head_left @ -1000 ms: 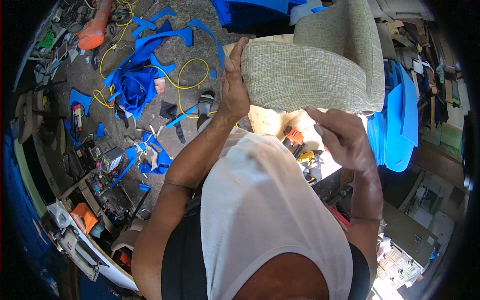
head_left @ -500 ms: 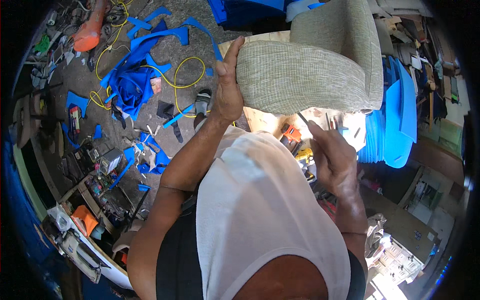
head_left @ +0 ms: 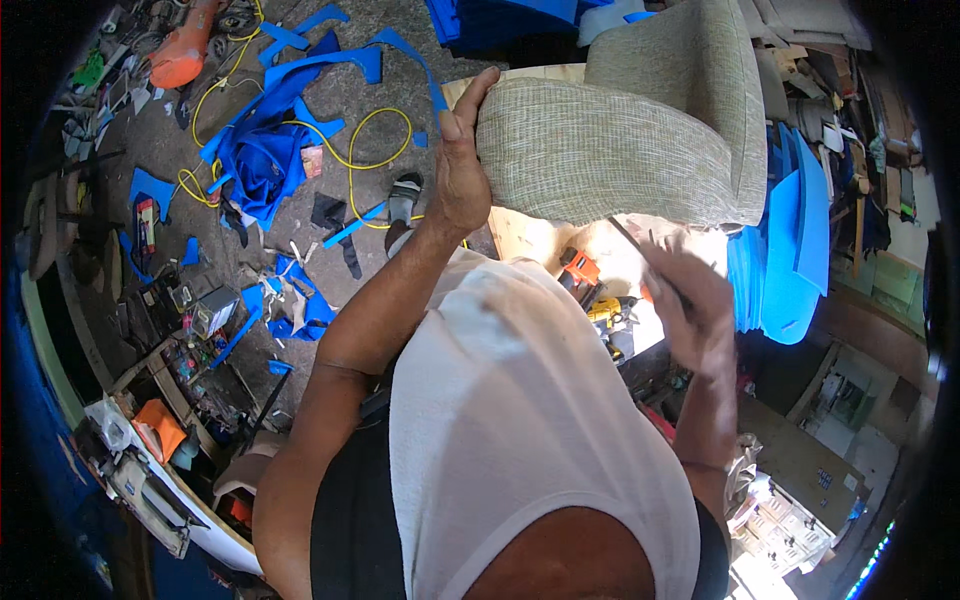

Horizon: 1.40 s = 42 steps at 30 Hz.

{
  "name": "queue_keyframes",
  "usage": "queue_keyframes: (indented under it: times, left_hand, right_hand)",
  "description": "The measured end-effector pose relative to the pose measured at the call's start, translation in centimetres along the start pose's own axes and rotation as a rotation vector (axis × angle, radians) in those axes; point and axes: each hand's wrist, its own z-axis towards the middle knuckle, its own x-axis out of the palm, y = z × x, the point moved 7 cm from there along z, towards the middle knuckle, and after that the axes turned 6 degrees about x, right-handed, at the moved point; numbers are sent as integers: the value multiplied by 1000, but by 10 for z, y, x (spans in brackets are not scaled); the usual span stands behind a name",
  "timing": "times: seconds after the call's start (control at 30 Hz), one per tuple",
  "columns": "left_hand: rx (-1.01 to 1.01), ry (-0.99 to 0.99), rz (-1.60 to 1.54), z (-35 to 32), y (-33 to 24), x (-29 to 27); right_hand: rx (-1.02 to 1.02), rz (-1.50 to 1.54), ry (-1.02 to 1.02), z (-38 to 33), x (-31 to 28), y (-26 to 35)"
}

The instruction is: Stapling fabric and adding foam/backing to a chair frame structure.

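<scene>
A small seat [head_left: 600,150] covered in beige-grey woven fabric lies tilted on a pale wooden tabletop [head_left: 515,235]. My left hand [head_left: 463,185] is pressed against its left end, fingers stretched out along the side. In my right hand [head_left: 697,315], smeared by motion, is a thin dark stick-like tool [head_left: 630,238]; its exact kind does not show. The tool's tip points at the seat's near lower edge, close to the fabric. Just below that edge, an orange-and-black tool [head_left: 580,268] and a yellow-and-black power tool [head_left: 610,312] rest on the tabletop.
Blue sheet offcuts [head_left: 265,165] and a yellow cord [head_left: 380,112] litter the floor at left. Stacked blue sheets [head_left: 790,250] stand right of the table. Cluttered shelving [head_left: 215,310] is at lower left, and an orange object [head_left: 180,45] lies at the far left.
My right hand has swung to the right, and the thin tool is now tilted more away from the seat. My left hand keeps its place against the seat's end.
</scene>
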Motion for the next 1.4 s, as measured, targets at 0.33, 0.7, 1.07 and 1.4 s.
queue_keyframes:
  times: [0.33,0.7,1.07,1.4]
  left_hand:
    - [-177,-63,-249,3,-3,6]
    - [-142,-40,-188,2,-7,4]
    - [-28,12,-59,-2,-2,10]
    - [-83,-50,-176,-5,-8,3]
  right_hand:
    - [-28,121,-11,-38,13,-19]
    - [-73,57,-119,-10,27,-3]
    - [-325,-127,257,57,-9,25]
    - [-86,-73,81,6,-4,22]
